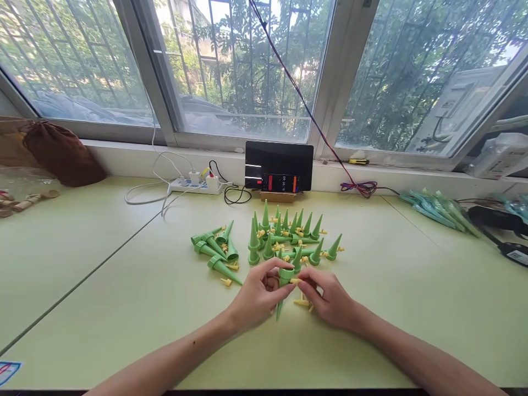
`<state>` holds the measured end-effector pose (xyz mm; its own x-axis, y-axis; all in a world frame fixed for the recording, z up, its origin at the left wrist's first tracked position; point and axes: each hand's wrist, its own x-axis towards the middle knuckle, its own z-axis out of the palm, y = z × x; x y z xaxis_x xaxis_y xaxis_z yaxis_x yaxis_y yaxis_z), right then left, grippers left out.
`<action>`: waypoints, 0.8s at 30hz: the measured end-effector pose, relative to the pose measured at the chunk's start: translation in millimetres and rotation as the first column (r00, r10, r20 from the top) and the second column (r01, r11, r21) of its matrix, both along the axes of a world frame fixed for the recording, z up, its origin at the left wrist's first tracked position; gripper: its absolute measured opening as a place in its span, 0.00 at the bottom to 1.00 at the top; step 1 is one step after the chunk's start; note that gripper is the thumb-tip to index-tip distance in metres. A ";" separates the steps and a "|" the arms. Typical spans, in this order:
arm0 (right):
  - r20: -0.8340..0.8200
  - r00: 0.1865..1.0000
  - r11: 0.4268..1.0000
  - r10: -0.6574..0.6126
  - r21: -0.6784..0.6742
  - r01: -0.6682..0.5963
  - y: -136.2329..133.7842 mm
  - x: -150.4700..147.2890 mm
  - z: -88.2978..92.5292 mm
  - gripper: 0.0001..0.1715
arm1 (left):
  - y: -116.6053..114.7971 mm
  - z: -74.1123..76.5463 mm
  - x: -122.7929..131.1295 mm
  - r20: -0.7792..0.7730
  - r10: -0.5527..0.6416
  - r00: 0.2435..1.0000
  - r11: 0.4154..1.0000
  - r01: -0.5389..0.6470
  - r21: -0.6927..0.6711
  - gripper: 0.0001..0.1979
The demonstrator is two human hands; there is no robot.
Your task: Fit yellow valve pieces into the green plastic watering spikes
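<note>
My left hand [259, 287] is closed around a green plastic watering spike [286, 273], its wide collar up and its pointed tip down. Between the thumb and fingers of my right hand [326, 297] is a small yellow valve [295, 281], touching the spike's side just below the collar. My fingers partly cover both pieces. Under my right hand lie loose yellow valves [303, 302]. Just beyond my hands stand several green spikes [315, 256], tips up, many with yellow valves in their sides. To the left is a pile of lying green spikes [212, 247].
A tablet [279, 159] with a phone [281, 182] in front leans at the window. Left of it lies a power strip [198, 184] with cables. Bundled wires [359, 188] and blue-green plastic pieces [437, 209] are at the back right. A brown bag [64, 154] sits far left.
</note>
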<state>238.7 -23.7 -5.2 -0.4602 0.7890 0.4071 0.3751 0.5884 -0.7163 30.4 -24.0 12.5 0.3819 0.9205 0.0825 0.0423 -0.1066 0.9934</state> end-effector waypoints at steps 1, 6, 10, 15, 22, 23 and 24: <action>0.012 1.000 1.000 -0.001 0.007 0.000 0.1 0.2 -0.1 0.17 | -0.1 -0.6 -0.1 -0.007 0.000 1.000 1.000 0.000 0.000 0.18; 0.057 0.998 1.000 0.005 0.029 -0.007 1.2 0.9 -3.7 0.22 | -0.8 -2.9 -0.5 -0.043 -0.007 0.999 1.000 0.007 0.011 0.15; 0.072 0.997 1.000 0.007 0.021 -0.008 2.1 0.8 -5.5 0.23 | -1.0 -1.7 -0.4 -0.060 0.002 0.998 1.000 -0.001 0.021 0.15; -0.003 1.000 0.999 -0.001 -0.052 0.001 0.7 0.4 -1.9 0.13 | -0.6 5.0 -0.1 -0.034 0.010 0.999 1.000 -0.010 0.009 0.16; -0.062 0.998 0.997 0.022 -0.076 -0.027 -1.3 1.3 -0.7 0.06 | -0.5 4.9 -0.1 -0.029 0.005 1.000 1.000 -0.004 0.020 0.16; -0.052 0.998 0.997 0.022 -0.075 -0.026 -1.1 1.5 -0.9 0.06 | -0.5 4.4 0.0 -0.035 0.005 0.999 1.000 -0.004 0.026 0.16; -0.041 0.999 0.997 0.023 -0.075 -0.026 -0.8 1.8 -1.1 0.07 | -0.4 4.0 0.2 -0.039 0.004 0.999 0.999 -0.003 0.032 0.15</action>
<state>240.5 -24.5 -6.3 -0.4646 0.8065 0.3656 0.3313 0.5412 -0.7729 30.6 -24.4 16.5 0.3822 0.9189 0.0973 0.0819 -0.1385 0.9870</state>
